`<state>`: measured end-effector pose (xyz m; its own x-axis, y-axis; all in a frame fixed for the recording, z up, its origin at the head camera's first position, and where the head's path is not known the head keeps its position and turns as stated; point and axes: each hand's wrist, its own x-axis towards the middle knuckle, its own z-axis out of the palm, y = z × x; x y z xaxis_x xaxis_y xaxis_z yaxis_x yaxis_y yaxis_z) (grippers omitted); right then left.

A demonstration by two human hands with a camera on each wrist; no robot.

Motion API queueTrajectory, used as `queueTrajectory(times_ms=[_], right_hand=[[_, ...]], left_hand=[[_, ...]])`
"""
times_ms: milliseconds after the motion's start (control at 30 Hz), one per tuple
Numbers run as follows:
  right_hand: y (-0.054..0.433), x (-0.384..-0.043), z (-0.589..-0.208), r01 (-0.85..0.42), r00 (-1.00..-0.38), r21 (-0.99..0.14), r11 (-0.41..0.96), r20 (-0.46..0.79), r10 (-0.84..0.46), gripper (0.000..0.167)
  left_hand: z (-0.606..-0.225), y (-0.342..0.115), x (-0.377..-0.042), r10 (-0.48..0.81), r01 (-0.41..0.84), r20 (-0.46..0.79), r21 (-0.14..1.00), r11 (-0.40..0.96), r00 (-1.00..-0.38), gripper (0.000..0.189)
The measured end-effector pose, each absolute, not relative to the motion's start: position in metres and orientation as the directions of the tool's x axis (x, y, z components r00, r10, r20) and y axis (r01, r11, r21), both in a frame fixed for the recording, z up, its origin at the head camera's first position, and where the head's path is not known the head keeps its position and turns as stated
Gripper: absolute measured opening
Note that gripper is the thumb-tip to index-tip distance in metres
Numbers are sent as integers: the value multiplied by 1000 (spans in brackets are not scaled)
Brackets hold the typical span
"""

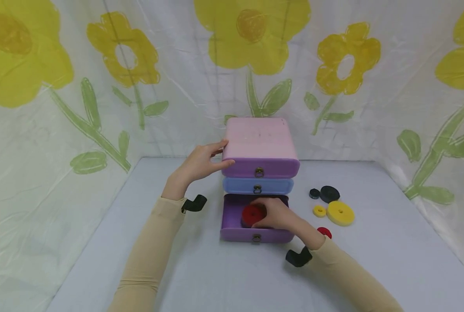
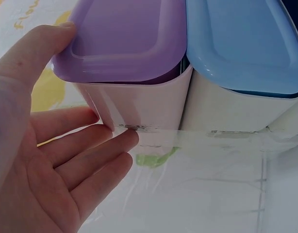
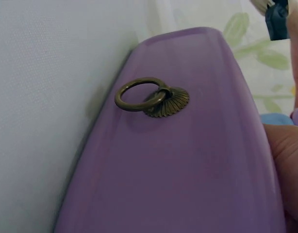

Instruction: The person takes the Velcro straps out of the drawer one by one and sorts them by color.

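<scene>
A small three-tier drawer cabinet point(image 1: 259, 136) stands on the table, with a pink top and purple and blue drawer fronts. Its purple bottom drawer point(image 1: 232, 216) is pulled out. Inside that drawer, my right hand point(image 1: 275, 214) pinches a thick red disc point(image 1: 251, 215) between thumb and fingers. My left hand point(image 1: 197, 164) rests against the cabinet's upper left side. In the left wrist view, the thumb touches the edge of the purple top drawer front point(image 2: 124, 39), and the outstretched fingers point(image 2: 98, 150) are at the pink side. The right wrist view shows the bottom drawer's brass ring pull point(image 3: 139, 94).
Right of the cabinet lie a large yellow disc point(image 1: 340, 213), a small yellow disc point(image 1: 319, 211), a large black disc point(image 1: 329, 194) and a small black one point(image 1: 314, 193). A red disc point(image 1: 324, 232) is partly behind my right wrist. A flower-printed curtain point(image 1: 185, 108) surrounds the table.
</scene>
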<state>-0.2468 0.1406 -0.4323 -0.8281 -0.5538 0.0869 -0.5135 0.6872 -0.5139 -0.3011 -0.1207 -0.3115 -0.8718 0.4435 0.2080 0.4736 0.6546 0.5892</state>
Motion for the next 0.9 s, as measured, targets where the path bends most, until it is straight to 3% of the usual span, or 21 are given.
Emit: queueTrajectory(times_ms=[533, 900], right_hand=[[165, -240, -417, -470, -854, -552, 689, 86, -513, 65], [187, -231, -408, -369, -903, -566, 737, 31, -428, 71]], left_hand=[[-314, -121, -304, 449, 488, 220, 570, 661, -866, 82], [-314, -121, -303, 451, 489, 219, 568, 662, -865, 81]])
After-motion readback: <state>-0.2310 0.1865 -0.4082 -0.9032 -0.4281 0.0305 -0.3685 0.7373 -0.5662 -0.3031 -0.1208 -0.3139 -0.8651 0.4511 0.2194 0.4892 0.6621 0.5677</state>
